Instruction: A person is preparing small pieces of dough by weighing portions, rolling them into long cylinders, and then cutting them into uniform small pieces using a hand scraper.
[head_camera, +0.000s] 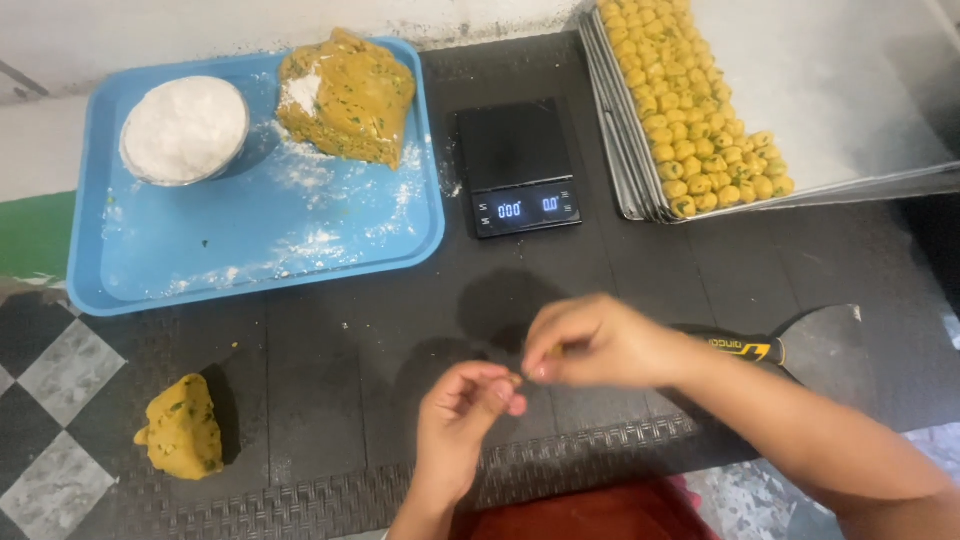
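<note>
Fingertips are meeting low over the dark mat (330, 370), nearest to where I stand: the left hand (462, 415) is coming up from below with its fingers curled narrow, and the right hand (590, 345) is reaching across from the right, thumb and forefinger pinched tight, both closing on a tiny bit of dough (514, 379) (so small I can barely make it out between them). Off to the left, well apart from the hands, a yellow dough lump (183, 428) flecked with green is sitting on the mat beside the checkered floor tiles (60, 375). Behind the right wrist a scraper (800, 348) with a black and yellow handle is lying flat, its broad metal blade pointing right. Farther back a small black digital scale (518, 165) is glowing, its platform bare. To its left a blue tray (250, 250) dusted with flour is carrying a round bowl of flour (185, 130) and a large dough block (347, 97). At the far right, stacked metal trays (830, 100) are holding rows of small yellow dough balls (690, 120) packed along the left edge.
</note>
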